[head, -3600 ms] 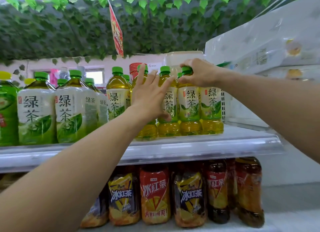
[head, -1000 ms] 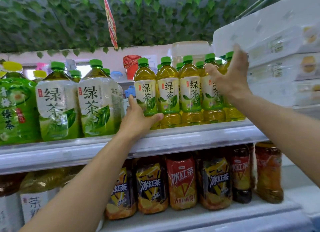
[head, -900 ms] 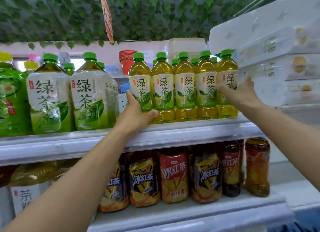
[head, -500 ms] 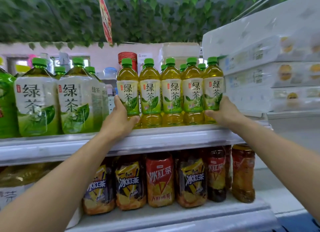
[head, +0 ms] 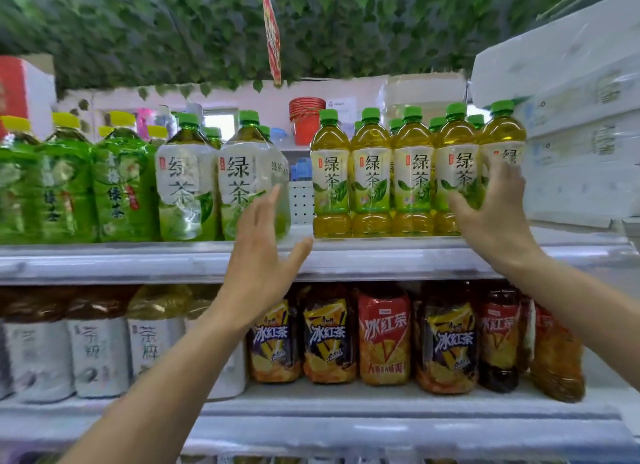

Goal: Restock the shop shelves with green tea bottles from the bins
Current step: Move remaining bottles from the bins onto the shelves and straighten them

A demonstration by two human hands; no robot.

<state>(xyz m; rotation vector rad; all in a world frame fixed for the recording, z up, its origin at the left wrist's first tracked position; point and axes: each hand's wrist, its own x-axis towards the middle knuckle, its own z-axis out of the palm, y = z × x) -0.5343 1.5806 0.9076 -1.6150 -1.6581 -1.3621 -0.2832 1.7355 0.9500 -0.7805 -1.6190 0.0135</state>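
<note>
Green tea bottles [head: 412, 173] stood packed in a row on the upper shelf [head: 381, 256], and I judged restocking nearly finished, my left hand [head: 263, 256] and right hand [head: 491, 211] both empty, fingers spread.

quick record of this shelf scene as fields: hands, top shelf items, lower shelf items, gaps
left hand: open left hand, fingers spread, in front of the shelf edge, holding nothing
right hand: open right hand, in front of the rightmost small bottles, no grip visible
top shelf: front row of five small green-capped yellow green tea bottles; two large white-labelled green tea bottles to their left; green-wrapped yellow-capped bottles at far left
lower shelf: dark iced tea bottles with yellow and red labels
gap: open space between large and small bottles
</note>
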